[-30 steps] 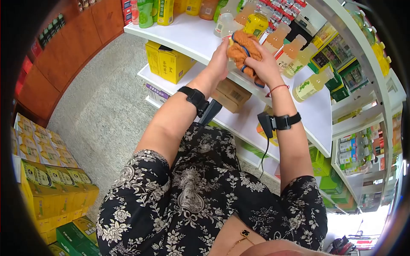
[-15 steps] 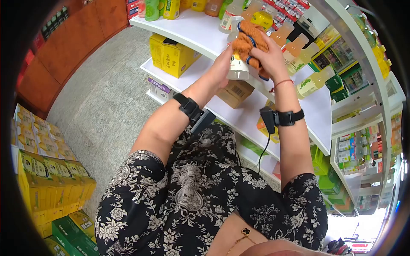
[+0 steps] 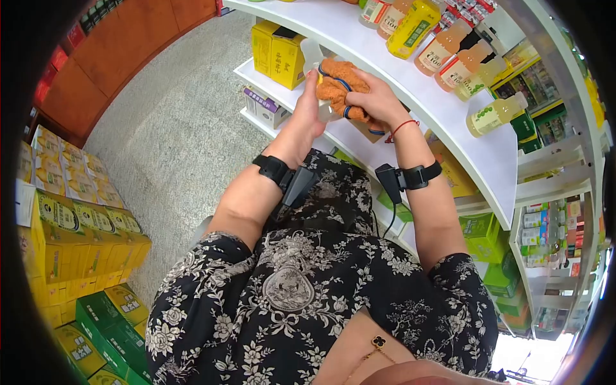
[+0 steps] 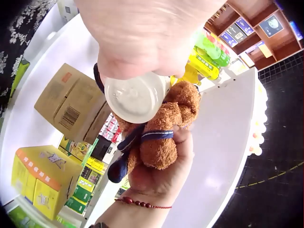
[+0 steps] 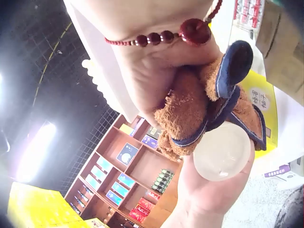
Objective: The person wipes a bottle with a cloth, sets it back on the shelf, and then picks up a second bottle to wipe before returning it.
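Of 2 hands, left hand (image 3: 308,119) grips 1 bottle (image 4: 137,97), right hand (image 3: 375,102) 1 cloth (image 3: 337,90)

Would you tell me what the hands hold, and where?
Left hand grips clear plastic bottle by its body; right hand clutches bunched orange blue-edged cloth.

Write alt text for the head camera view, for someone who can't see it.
Seen from above, a person's left hand grips a translucent pale plastic bottle while the right hand holds a fuzzy orange-brown cloth with navy trim against it. The person stands at a curved white shelf carrying yellow and orange drink bottles.
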A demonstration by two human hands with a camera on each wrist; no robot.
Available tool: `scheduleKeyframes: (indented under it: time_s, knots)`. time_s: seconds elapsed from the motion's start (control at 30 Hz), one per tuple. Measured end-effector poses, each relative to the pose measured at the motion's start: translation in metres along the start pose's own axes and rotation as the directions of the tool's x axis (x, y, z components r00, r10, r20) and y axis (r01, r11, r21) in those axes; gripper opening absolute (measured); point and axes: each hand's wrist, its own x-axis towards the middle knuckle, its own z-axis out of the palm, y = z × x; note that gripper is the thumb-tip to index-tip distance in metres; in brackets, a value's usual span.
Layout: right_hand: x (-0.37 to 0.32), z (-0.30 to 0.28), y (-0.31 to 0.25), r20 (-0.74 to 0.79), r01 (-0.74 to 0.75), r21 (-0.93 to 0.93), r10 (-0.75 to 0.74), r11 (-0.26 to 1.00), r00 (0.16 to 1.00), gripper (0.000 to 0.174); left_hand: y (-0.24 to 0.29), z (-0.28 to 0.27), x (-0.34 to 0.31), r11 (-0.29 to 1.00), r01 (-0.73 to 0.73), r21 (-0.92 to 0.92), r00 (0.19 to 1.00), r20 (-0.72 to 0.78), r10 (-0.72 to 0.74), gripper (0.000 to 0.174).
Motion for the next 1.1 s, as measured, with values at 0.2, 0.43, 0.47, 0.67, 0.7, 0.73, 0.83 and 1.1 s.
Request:
scheduleKeyframes:
  time_s: [0.2,0.43,0.47,0.67,0.7,0.73,0.83,1.1]
  knots:
    - [-0.004,0.005,0.010,0.052,-0.116,0.172,0.108,0.978,0.993,0.064,-0.012,0.012,-0.033,0.984,0.171,0.054,0.979,-0.124,-0.164,0.058]
    - [0.007,-0.053,-0.019,-0.235,0.116,0.204,-0.066,0.972,0.970,0.068,0.005,0.066,-0.009,0.998,0.004,0.065,0.990,0.142,-0.013,0.047]
    - [0.008,-0.062,-0.021,-0.299,0.140,0.237,-0.065,0.961,0.952,0.065,0.007,0.074,-0.006,0.998,0.006,0.060,0.989,0.146,-0.015,0.047]
    - [-0.007,-0.083,-0.031,-0.311,0.173,0.458,-0.026,0.872,0.950,0.049,0.005,0.094,0.005,0.997,0.064,0.045,0.974,0.215,-0.073,0.045]
    - [-0.016,-0.080,-0.028,-0.267,0.129,0.413,-0.016,0.902,0.964,0.050,0.003,0.092,0.005,0.998,0.065,-0.017,0.966,0.252,-0.059,0.050]
    - [-0.024,-0.075,-0.024,-0.223,0.087,0.364,-0.004,0.927,0.975,0.052,0.003,0.089,0.004,0.998,0.063,-0.024,0.965,0.256,-0.055,0.050]
    - [-0.049,-0.051,-0.010,-0.148,0.071,0.375,-0.016,0.924,0.989,0.059,0.002,0.071,-0.001,0.986,0.124,-0.115,0.970,0.221,-0.097,0.055]
    - [-0.024,-0.045,0.002,-0.069,-0.060,0.410,0.097,0.910,0.993,0.059,-0.024,0.048,-0.007,0.995,0.098,0.003,0.995,-0.001,-0.098,0.050]
